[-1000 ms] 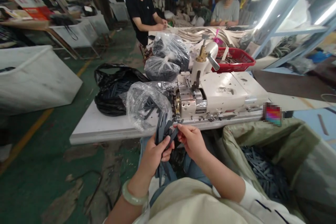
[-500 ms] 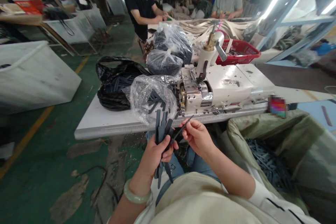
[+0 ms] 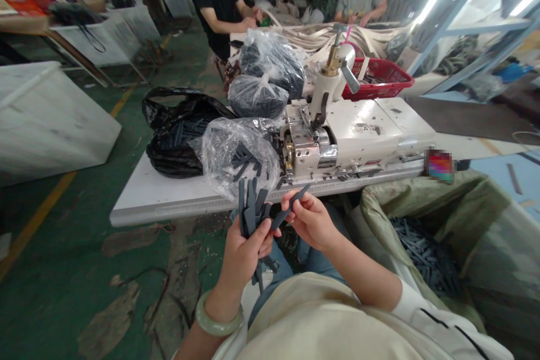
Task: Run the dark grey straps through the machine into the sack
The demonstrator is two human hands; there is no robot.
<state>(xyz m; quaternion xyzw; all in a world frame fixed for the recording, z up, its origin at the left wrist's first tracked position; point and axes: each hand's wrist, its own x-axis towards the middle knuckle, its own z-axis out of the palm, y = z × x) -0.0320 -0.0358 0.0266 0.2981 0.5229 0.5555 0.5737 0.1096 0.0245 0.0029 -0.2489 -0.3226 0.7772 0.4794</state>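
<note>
Left grip clamps grey strips; right grip, at its two o'clock, pinches one strip. Slackening the left could spill several.

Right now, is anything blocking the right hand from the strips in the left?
Nothing visible blocks it: one dark strip, pinched by the right hand, spans the gap to the left hand and its bundle.

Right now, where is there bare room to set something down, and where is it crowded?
Bare: the front-left corner of the table, between black bag, open clear bag and front edge; also green floor between white bin and table. Crowded: the middle, where these bags, filled clear bags and the machine sit close together.
</note>
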